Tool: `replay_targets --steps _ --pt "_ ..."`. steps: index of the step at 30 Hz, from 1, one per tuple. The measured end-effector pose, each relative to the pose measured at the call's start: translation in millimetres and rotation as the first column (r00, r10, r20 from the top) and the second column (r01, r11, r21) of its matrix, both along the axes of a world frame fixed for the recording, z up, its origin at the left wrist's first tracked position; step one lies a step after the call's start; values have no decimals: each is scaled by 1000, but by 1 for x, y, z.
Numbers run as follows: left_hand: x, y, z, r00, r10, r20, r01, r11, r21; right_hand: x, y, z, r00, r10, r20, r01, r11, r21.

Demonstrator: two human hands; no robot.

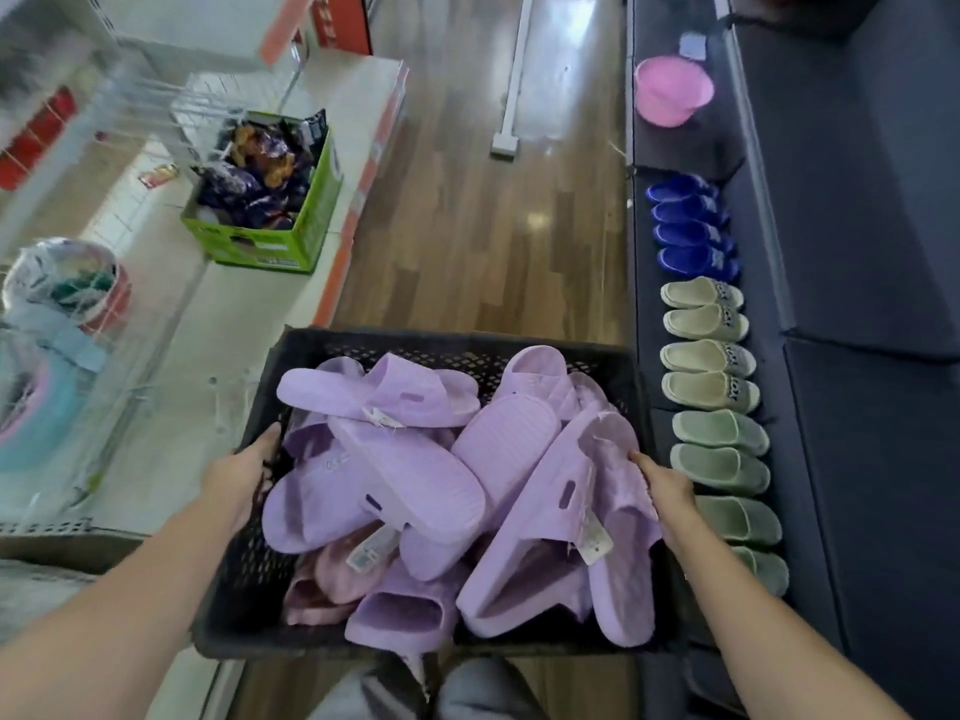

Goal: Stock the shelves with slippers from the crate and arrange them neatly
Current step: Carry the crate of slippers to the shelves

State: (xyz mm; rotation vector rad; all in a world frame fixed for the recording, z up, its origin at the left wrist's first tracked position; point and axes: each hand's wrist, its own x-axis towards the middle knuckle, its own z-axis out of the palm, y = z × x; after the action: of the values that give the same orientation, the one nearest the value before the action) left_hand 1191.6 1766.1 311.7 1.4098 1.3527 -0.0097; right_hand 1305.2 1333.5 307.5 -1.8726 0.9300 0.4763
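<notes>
A black perforated plastic crate [363, 345] hangs in front of me above the wooden floor, heaped with several lilac slippers [415, 475] and a pink one [337, 569] near the bottom. My left hand [244, 470] grips the crate's left rim, fingers curled over the edge. My right hand [665, 485] grips the right rim, fingers partly hidden behind the slippers. On the dark shelf [810, 387] to the right, blue slippers [691, 226], beige slippers [706, 345] and green slippers [727, 470] stand in a row.
A pink bucket [672, 90] sits further back on the dark shelf. On the left is a white shelf [171, 449] with a green cardboard box [280, 236] of packets and plastic-wrapped goods [62, 288]. A wooden floor aisle [467, 200] runs ahead between the shelves.
</notes>
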Motion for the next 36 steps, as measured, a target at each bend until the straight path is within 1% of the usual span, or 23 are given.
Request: replay_targets --steps 2,7,11,14,18,24,26,27,29,31,33,36 --pt "29 11 -3 1000 29 -7 -29 999 -24 33 7 -3 1000 7 -13 -6 1000 12" --pt "97 38 -6 996 26 -81 -27 1000 -11 109 34 7 999 27 -41 -27 1000 -6" --pt "161 64 -13 996 24 -81 -26 999 -22 167 60 12 999 18 -39 -18 1000 -18" --pt "216 85 -21 998 -20 -54 18 1000 -26 209 83 14 1000 -3 -22 2 998 -56" --pt "282 125 -35 993 -88 -76 84 995 -47 265 116 13 1000 -29 -10 28 996 -88" --pt "384 174 -40 979 -177 -105 175 984 -30 358 153 9 994 -92 -60 90 995 -30" --pt "416 186 -39 973 -189 -129 186 982 -35 389 161 4 992 -103 -72 103 995 -15" --pt "435 191 -39 975 -192 -116 189 981 -34 406 166 2 991 -112 -78 111 994 -8" --pt "471 196 -40 971 -213 -107 213 977 -13 440 179 4 992 -109 -68 110 994 20" --pt "521 209 -48 965 -225 -133 225 974 -13 492 185 -5 990 -103 -98 107 994 34" --pt "539 208 -42 957 -256 -138 257 966 -12 511 191 -5 991 -91 -95 94 995 27" --pt "596 212 -46 959 -238 -151 241 971 -1 570 197 -18 989 -97 -108 103 993 54"
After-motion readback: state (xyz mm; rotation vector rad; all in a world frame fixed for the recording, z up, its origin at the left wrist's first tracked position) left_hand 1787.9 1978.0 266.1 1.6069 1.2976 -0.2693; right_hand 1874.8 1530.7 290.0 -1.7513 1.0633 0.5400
